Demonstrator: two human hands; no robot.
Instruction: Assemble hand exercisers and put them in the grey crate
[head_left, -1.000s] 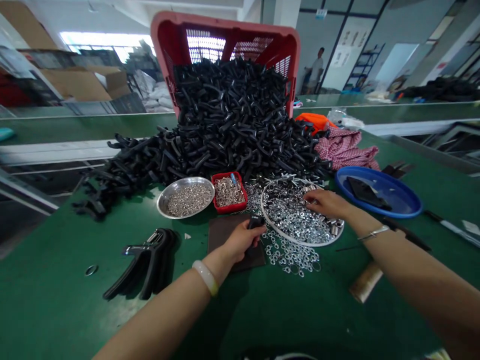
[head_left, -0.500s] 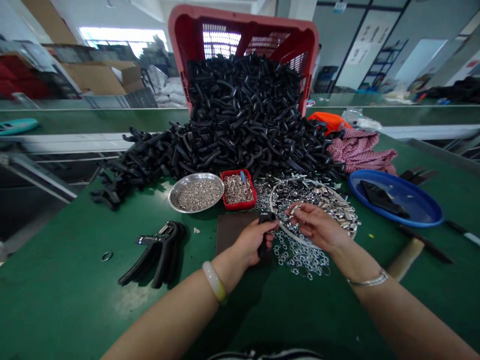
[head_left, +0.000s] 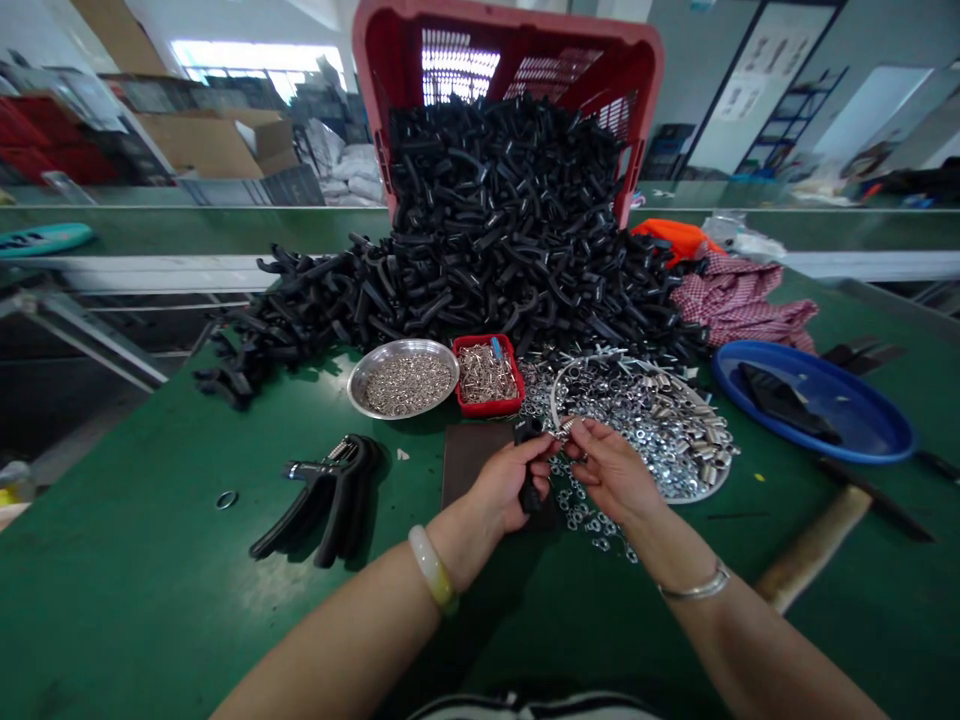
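My left hand (head_left: 501, 484) is closed around a black plastic handle (head_left: 530, 492), held upright over a dark flat pad (head_left: 466, 458). Pinched in the fingertips of my right hand (head_left: 613, 474) is a small shiny metal spring (head_left: 565, 430), close to the top of the handle; whether the two touch is hard to see. Below and beyond the right hand, loose nuts (head_left: 592, 520) spill from a round tray (head_left: 721, 484) heaped with metal parts. Assembled hand grippers (head_left: 330, 505) with black handles lie at the left.
A red crate (head_left: 510, 18) lies tipped at the back, black handles (head_left: 480, 260) pouring out. A metal bowl (head_left: 360, 398) and red box (head_left: 491, 408) hold small hardware. On the right are a blue tray (head_left: 862, 440), a hammer (head_left: 817, 545) and a checked cloth (head_left: 750, 300). A ring (head_left: 226, 499) lies left.
My right hand has moved left with the spring, bringing it up to the handle's top. My left hand still grips the handle. The whole view has shifted slightly.
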